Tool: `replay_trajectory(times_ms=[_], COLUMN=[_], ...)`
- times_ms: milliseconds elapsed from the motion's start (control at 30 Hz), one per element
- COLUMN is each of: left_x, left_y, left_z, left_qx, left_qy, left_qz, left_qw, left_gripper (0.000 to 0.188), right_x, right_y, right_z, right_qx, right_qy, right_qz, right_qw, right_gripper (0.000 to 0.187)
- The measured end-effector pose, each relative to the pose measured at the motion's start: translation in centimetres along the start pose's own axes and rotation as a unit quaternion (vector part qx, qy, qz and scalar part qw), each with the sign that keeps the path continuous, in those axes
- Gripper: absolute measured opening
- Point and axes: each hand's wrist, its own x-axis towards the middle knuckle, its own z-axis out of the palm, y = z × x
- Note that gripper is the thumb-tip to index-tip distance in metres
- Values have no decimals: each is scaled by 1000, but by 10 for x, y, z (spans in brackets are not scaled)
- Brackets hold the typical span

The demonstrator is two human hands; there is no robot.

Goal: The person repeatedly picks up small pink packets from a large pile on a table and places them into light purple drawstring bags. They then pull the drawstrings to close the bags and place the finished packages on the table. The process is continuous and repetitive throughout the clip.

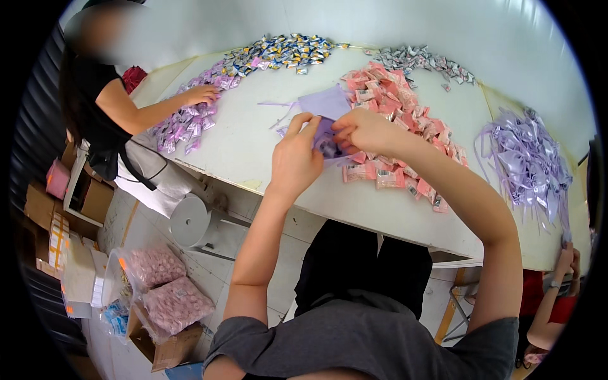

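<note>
In front of me, above the table's near part, is a lavender drawstring pouch [324,103] with its mouth spread toward me and thin ribbons trailing left. My left hand [296,157] is closed on the pouch's left edge. My right hand [366,132] has its fingers curled at the right side of the mouth, pinching the pouch's rim. Small shiny packets show inside the mouth, partly hidden by my fingers. Just right of the pouch, and partly under my right forearm, lies a long heap of pink wrapped packets [387,178].
On the white table [253,136] are purple packets [185,126], blue-and-yellow packets [294,50], grey packets [421,58] and piled lavender pouches [532,161]. A person [104,95] at left reaches into the purple packets. Another person's hands [565,259] are at right. Bagged pink packets [177,307] and a stool [190,221] stand below.
</note>
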Motion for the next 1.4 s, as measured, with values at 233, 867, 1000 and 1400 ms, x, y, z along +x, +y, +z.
replay_trajectory(times_ms=[233, 867, 1000, 1400], left_x=[-22, -14, -7, -55], left_y=[-2, -33, 0, 53], left_z=[-6, -31, -85, -36], left_qx=[-95, -9, 44, -541], left_qy=[-22, 170, 148, -10], left_qz=[-20, -34, -7, -117], left_qw=[995, 985, 988, 833], left_gripper=[55, 16, 11, 17], right_x=[-49, 13, -33, -277], right_y=[25, 6, -37, 46], right_z=[-1, 17, -19, -26], right_qx=[-173, -132, -49, 553], right_qy=[101, 261, 116, 247], right_qz=[-49, -157, -168, -146], right_qw=[978, 943, 978, 782], right_gripper=[29, 11, 20, 23])
